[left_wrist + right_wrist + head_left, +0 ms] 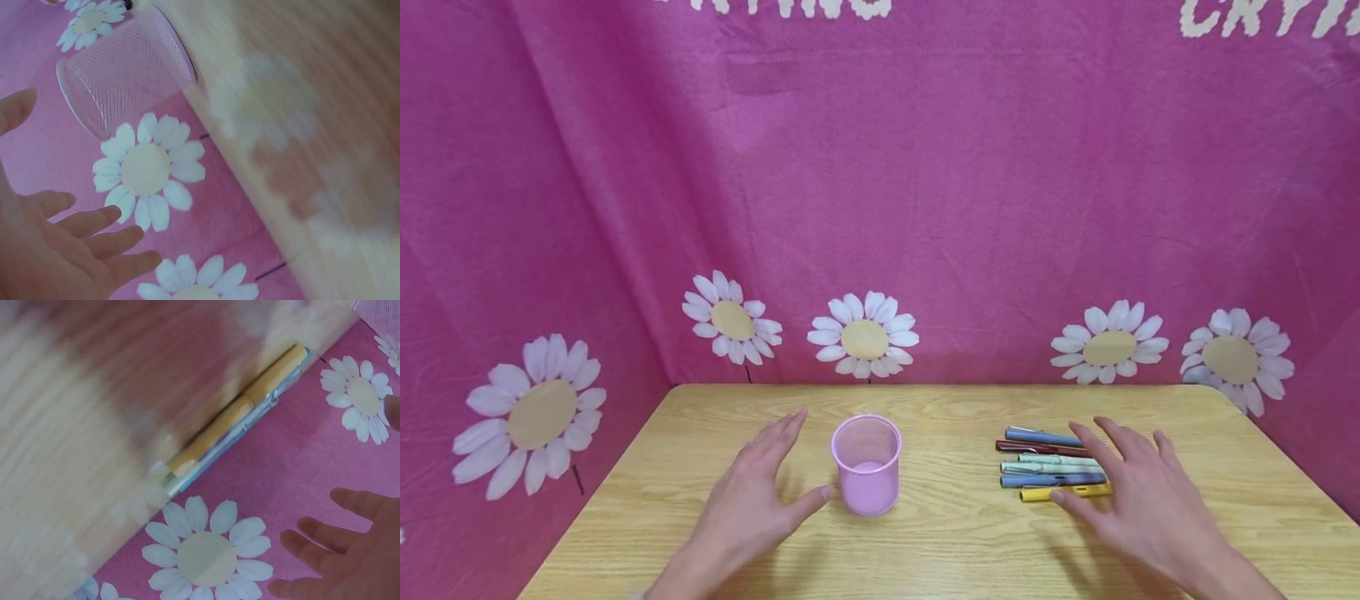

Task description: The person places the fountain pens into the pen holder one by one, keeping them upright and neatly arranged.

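A pink mesh pen cup [870, 492] stands upright on the table, with nothing visible inside. Left of it hovers my left hand [748, 500], fingers spread and thumb tip close to the cup's side; it holds nothing. The same cup [128, 72] shows beyond the left fingers in the left wrist view. On the right lie several pens side by side: blue, dark red, pale green ones and a yellow pen [1037, 494] nearest me. My right hand [1150, 504] is over their right ends, fingers apart and empty. The right wrist view shows the yellow pen [244, 409] in front of the others.
The light wooden table [947, 533] ends at a pink curtain [970, 208] printed with white daisies, which hangs behind it and along the left side. Between cup and pens lies a stretch of tabletop.
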{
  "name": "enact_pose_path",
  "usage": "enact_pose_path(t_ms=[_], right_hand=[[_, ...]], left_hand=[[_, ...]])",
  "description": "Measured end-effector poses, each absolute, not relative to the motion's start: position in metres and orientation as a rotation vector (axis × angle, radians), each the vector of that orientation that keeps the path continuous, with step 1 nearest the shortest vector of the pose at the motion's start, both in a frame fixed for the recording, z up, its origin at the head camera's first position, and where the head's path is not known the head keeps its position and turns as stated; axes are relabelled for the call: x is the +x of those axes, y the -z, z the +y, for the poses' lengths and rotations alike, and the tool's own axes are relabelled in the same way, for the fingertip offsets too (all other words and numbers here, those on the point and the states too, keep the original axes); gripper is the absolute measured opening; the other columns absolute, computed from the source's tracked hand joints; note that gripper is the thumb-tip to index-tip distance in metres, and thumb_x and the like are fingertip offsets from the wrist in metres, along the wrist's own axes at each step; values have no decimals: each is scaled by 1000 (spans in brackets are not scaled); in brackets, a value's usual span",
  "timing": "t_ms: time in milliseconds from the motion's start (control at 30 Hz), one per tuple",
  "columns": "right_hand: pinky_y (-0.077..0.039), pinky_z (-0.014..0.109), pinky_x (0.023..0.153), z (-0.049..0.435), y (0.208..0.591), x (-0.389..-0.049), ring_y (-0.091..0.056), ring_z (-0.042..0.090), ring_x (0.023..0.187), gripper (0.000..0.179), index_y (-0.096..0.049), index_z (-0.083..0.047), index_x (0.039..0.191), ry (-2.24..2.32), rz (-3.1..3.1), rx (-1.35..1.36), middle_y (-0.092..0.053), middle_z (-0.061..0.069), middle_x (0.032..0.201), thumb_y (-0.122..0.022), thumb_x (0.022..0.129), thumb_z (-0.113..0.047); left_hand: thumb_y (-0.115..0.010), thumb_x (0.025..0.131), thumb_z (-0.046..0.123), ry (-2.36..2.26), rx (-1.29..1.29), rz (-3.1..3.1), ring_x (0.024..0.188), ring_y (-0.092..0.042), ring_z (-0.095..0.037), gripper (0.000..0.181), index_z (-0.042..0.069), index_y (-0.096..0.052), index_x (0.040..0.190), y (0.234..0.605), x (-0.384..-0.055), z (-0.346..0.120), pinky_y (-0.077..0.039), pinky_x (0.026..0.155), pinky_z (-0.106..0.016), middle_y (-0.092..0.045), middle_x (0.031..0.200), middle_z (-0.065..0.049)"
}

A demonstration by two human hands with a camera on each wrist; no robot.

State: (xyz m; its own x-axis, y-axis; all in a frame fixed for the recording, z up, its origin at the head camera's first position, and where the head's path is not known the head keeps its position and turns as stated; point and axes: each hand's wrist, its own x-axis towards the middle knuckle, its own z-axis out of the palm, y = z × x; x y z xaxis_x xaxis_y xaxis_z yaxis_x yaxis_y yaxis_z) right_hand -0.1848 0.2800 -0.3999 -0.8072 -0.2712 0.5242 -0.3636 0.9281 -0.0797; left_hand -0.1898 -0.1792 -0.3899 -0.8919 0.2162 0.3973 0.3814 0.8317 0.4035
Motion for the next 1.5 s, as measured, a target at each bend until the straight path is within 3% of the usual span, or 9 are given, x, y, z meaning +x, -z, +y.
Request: enact_pose_path(t_ms=[167, 367, 633, 900, 1200, 1500], right_hand=[[-39, 74, 101, 279, 401, -184, -58, 53, 117, 78, -64, -7, 140, -306, -2570, 452, -61, 28, 134, -88, 79, -51], [-53, 68, 87, 279, 398, -182, -60, 47, 116, 72, -67, -8, 137, -381, -2605, 441, -63, 22, 131, -90, 80, -45], [-55, 69, 87, 278, 400, -182, -58, 49, 121, 72, -65, -5, 139, -483, -2714, 455, -61, 25, 135, -92, 80, -36], [-58, 61, 88, 279, 401, -187, -66, 39, 112, 62, -72, -9, 127, -476, -2693, 529, -71, 12, 122, -96, 75, -32], [-60, 44, 82, 280, 407, -198, -66, 19, 100, 30, -78, -22, 100, -406, -2712, 640, -72, -14, 102, -95, 76, -25], [-58, 41, 80, 279, 412, -206, -65, 16, 95, 26, -77, -23, 94, -386, -2745, 683, -69, -18, 95, -95, 75, -26]], left_hand=[[-85, 84, 56, 961, -448, -2613, 145, -47, -34, 97, 20, -42, 164, 391, -192, -173, -43, 113, -62, -49, 160, -7], [-91, 83, 38, 1288, -487, -2501, 142, -51, -34, 92, 9, -48, 159, 389, -198, -168, -41, 115, -60, -57, 153, -8], [-93, 81, 20, 1720, -488, -2420, 142, -50, -37, 91, 7, -47, 158, 389, -209, -164, -40, 116, -60, -58, 151, -12], [-92, 79, 13, 1891, -485, -2387, 143, -49, -38, 90, 7, -47, 157, 393, -220, -160, -37, 118, -58, -55, 152, -17], [-90, 79, 10, 1916, -582, -2373, 140, -50, -44, 90, 1, -46, 157, 393, -227, -153, -37, 117, -62, -56, 149, -22], [-89, 79, 8, 1955, -593, -2386, 140, -50, -46, 91, -1, -44, 157, 398, -233, -147, -37, 118, -57, -53, 151, -25]])
